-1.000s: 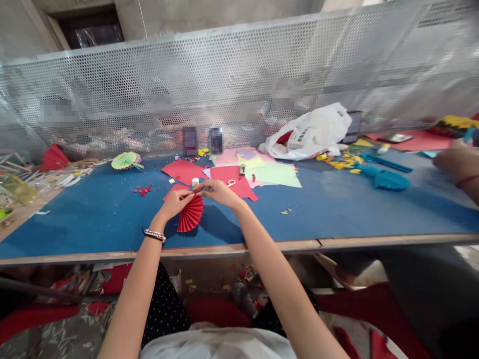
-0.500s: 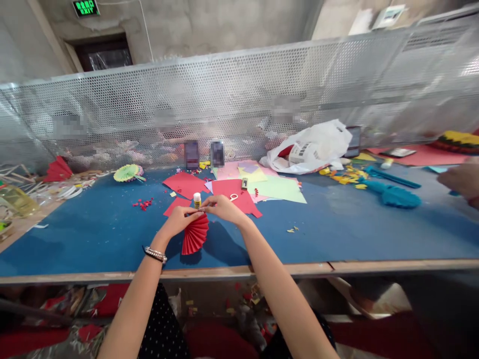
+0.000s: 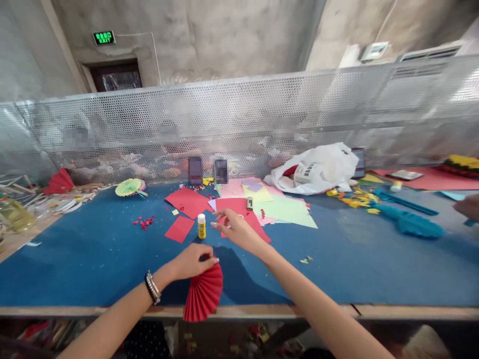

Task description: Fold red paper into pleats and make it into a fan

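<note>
My left hand [image 3: 192,261], with a bracelet at the wrist, pinches the top of a pleated red paper fan [image 3: 204,296] that hangs over the table's near edge. My right hand [image 3: 237,230] is stretched forward with its fingers apart and empty, just right of a small yellow glue bottle [image 3: 201,226] with a white cap. Under that hand lie red paper sheets [image 3: 239,212] and white-handled scissors, mostly hidden by the fingers.
The blue table [image 3: 93,259] carries pastel paper sheets [image 3: 279,207], a green-yellow fan [image 3: 127,187], red scraps [image 3: 144,222], a white plastic bag [image 3: 318,169] and teal paper pieces [image 3: 409,222]. A perforated metal screen [image 3: 239,124] lines the far side. Another person's hand [image 3: 467,207] is at the right edge.
My right hand let go of the fan and reached forward toward the glue bottle. My left hand pulled the fan toward the near edge. The camera tilted upward.
</note>
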`<state>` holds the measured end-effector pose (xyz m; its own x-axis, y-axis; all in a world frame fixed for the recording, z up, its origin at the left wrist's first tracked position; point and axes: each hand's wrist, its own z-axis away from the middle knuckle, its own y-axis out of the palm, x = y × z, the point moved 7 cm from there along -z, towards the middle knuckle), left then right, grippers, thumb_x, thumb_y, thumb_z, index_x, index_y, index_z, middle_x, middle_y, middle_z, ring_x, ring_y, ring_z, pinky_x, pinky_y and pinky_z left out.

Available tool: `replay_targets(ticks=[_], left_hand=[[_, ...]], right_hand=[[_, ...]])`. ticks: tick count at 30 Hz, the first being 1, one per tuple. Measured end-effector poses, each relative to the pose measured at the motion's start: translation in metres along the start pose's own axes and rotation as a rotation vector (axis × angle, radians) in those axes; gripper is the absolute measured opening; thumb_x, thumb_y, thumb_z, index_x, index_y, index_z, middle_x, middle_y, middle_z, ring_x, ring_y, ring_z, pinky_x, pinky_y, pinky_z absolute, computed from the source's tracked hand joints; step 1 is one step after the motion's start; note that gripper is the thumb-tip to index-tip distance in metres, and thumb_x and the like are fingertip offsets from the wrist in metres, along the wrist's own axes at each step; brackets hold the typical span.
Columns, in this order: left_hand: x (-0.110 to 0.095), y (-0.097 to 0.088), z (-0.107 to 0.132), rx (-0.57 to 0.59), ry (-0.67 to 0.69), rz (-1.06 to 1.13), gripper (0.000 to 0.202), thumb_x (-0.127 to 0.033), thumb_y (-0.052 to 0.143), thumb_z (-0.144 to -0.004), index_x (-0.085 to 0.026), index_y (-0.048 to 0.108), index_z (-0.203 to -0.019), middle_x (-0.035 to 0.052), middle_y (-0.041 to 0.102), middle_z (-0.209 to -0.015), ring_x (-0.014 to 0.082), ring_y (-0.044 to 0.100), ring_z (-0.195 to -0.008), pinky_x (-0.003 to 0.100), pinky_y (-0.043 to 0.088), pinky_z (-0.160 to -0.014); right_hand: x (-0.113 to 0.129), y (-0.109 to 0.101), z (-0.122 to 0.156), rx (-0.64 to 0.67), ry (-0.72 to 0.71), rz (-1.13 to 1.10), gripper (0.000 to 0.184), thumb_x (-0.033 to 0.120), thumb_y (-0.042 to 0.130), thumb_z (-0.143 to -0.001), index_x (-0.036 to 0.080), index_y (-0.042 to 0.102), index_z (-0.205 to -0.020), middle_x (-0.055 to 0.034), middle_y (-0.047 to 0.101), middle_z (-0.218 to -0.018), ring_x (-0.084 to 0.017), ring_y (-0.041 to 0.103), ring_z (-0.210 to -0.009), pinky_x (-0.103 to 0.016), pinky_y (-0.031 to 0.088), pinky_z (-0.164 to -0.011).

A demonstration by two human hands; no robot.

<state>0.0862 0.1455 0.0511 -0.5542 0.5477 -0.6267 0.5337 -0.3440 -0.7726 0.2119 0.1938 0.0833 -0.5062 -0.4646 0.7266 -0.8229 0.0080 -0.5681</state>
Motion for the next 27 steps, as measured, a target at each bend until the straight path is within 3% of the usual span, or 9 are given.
replay_targets(ticks=[3,7,11,14,18,27], left_hand=[[-0.008,0.016,-0.006,0.104,0.111,0.077,0.030,-0.034,0.048,-0.087,-0.014,0.051,-0.065,-0.0022,0.050,-0.064,0.0083,0.040,-0.060,0.021,0.032,-0.060],[-0.014,0.033,-0.013,0.242,0.213,0.124,0.025,-0.029,0.053,-0.084,-0.014,0.050,-0.064,-0.0028,0.048,-0.063,0.0064,0.039,-0.057,0.019,0.030,-0.055],[-0.010,0.037,-0.013,0.261,0.255,0.158,0.022,-0.028,0.055,-0.081,-0.014,0.051,-0.065,-0.0026,0.048,-0.063,0.0058,0.039,-0.055,0.018,0.029,-0.052],[-0.008,0.042,-0.009,0.318,0.296,0.183,0.022,-0.032,0.056,-0.082,-0.015,0.057,-0.068,-0.0012,0.053,-0.064,0.0068,0.043,-0.058,0.017,0.032,-0.054],[-0.007,0.044,-0.009,0.340,0.257,0.229,0.022,-0.030,0.053,-0.086,-0.015,0.067,-0.078,0.0028,0.064,-0.069,0.0087,0.050,-0.061,0.017,0.038,-0.059],[-0.008,0.035,-0.013,0.354,0.048,0.370,0.026,-0.035,0.057,-0.085,-0.017,0.073,-0.093,0.0065,0.073,-0.087,0.0123,0.063,-0.076,0.017,0.043,-0.067]], right_hand=[[0.001,0.014,-0.003,-0.097,-0.093,-0.060,0.053,0.040,0.063,-0.077,0.021,0.045,-0.123,-0.0113,0.053,-0.118,-0.022,0.054,-0.101,-0.040,0.047,-0.085],[-0.011,0.044,-0.011,-0.109,-0.151,-0.208,0.074,0.044,0.070,-0.072,0.023,0.031,-0.131,-0.0123,0.042,-0.129,-0.024,0.048,-0.113,-0.043,0.046,-0.092],[-0.024,0.044,-0.011,-0.247,-0.194,-0.260,0.069,0.043,0.066,-0.077,0.024,0.027,-0.130,-0.0133,0.039,-0.129,-0.025,0.048,-0.113,-0.043,0.047,-0.088],[-0.014,0.032,0.001,-0.325,-0.358,-0.199,0.058,0.034,0.063,-0.079,0.024,0.030,-0.126,-0.0129,0.039,-0.125,-0.026,0.043,-0.119,-0.044,0.045,-0.094],[0.003,0.029,0.013,-0.233,-0.513,-0.091,0.053,0.018,0.057,-0.080,0.022,0.028,-0.125,-0.0132,0.041,-0.123,-0.025,0.041,-0.120,-0.045,0.043,-0.096],[0.007,0.029,0.012,-0.255,-0.546,-0.009,0.048,0.006,0.051,-0.077,0.021,0.031,-0.118,-0.0134,0.043,-0.119,-0.024,0.044,-0.115,-0.046,0.044,-0.092]])
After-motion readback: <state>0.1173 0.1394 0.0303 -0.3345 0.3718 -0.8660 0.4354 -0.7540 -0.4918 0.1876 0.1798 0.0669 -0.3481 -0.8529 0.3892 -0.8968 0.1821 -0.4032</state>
